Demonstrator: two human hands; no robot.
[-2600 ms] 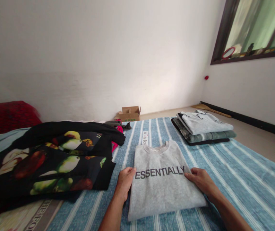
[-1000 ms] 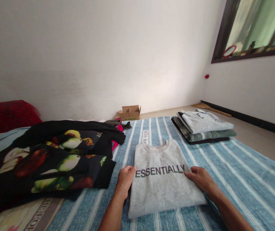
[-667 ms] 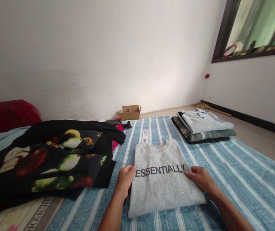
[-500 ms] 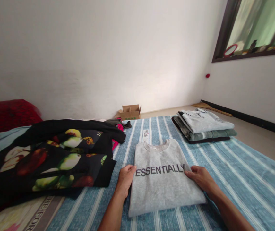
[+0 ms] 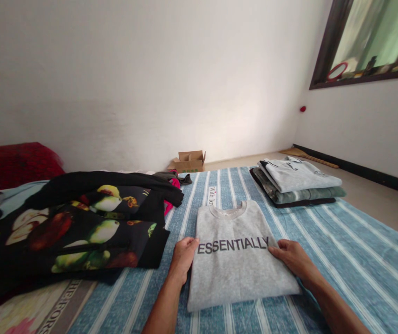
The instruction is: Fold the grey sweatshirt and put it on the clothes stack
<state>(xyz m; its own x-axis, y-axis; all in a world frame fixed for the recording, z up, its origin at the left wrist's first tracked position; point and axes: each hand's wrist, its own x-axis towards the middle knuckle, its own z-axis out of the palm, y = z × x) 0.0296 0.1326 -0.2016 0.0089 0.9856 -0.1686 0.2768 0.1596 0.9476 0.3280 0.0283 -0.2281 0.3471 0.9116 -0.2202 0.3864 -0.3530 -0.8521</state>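
Observation:
A grey sweatshirt (image 5: 235,273) with "ESSENTIALLY" printed in dark letters is folded into a neat rectangle, collar pointing away from me. My left hand (image 5: 184,257) grips its left edge, thumb on top and the other fingers hidden underneath. On the opposite edge my right hand (image 5: 293,260) holds it the same way, thumb over the end of the lettering. The sweatshirt is over the blue striped bedsheet (image 5: 352,260); whether it rests fully on it I cannot tell.
A stack of folded clothes (image 5: 298,181) stands at the back right. Loose black fruit-print clothing (image 5: 90,232) spreads over the left side. Behind the bed are a cardboard box (image 5: 190,161) and a white wall. A red bundle (image 5: 17,164) lies at the far left.
Both hands keep the same hold on the folded sweatshirt. The whole view has shifted very slightly; nothing else has visibly moved.

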